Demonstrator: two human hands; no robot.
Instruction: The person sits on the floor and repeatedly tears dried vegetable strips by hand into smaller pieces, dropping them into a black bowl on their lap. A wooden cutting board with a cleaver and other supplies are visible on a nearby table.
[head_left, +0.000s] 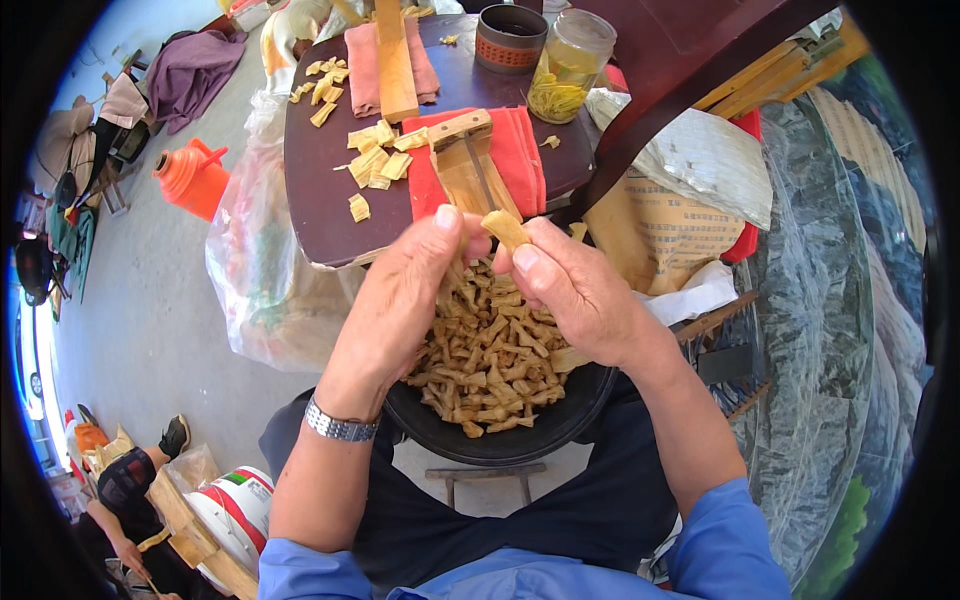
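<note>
Between both hands, just above a black basin (510, 452), is a strip of pale yellow dried food (505, 229). My right hand (574, 289) pinches its lower end between thumb and fingers. My left hand (409, 289) is closed at its left side, thumb against fingers; a thin strand seems to hang there, blurred. The basin holds a heap of knotted tan pieces (495, 360). Beyond the hands, a wooden block tool with a dark metal strip (471, 169) leans on a folded red cloth (529, 161). Flat yellow pieces (369, 165) lie on the dark tabletop to its left.
A glass jar of yellow-green liquid (570, 67) and a dark cup (511, 41) stand at the table's back. A clear plastic bag (270, 300) and an orange flask (193, 180) are at left. Another person's hand (129, 555) is low left, near a white bucket (236, 510).
</note>
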